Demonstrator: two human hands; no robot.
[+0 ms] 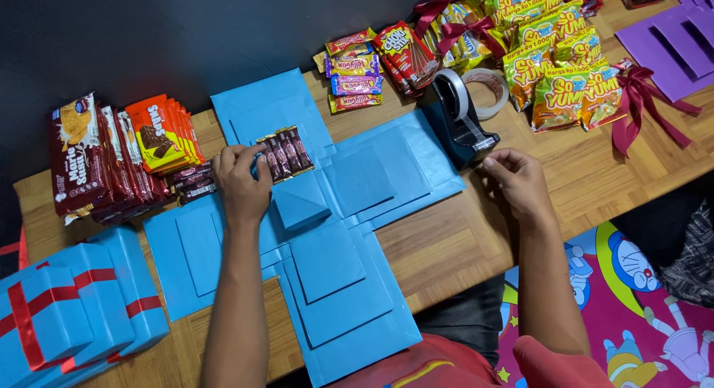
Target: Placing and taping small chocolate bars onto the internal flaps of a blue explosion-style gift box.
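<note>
Blue cross-shaped paper layout [338, 284] spread lower centre; left hand [242, 180] pressed dark chocolate bars [286, 154] onto upper panel; right hand [517, 178], fingers pinched, reached tape dispenser [461, 120]. Taping seemingly next.

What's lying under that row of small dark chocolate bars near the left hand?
The chocolate bars lie on a flap of the unfolded blue paper box, which lies on the wooden table. The left hand covers their left end, and the paper beneath them is hidden.

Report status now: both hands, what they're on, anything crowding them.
Left hand pressing dark chocolate bars onto blue paper cross. Right hand at tape dispenser, fingers pinched. Snack packs crowd left.
</note>
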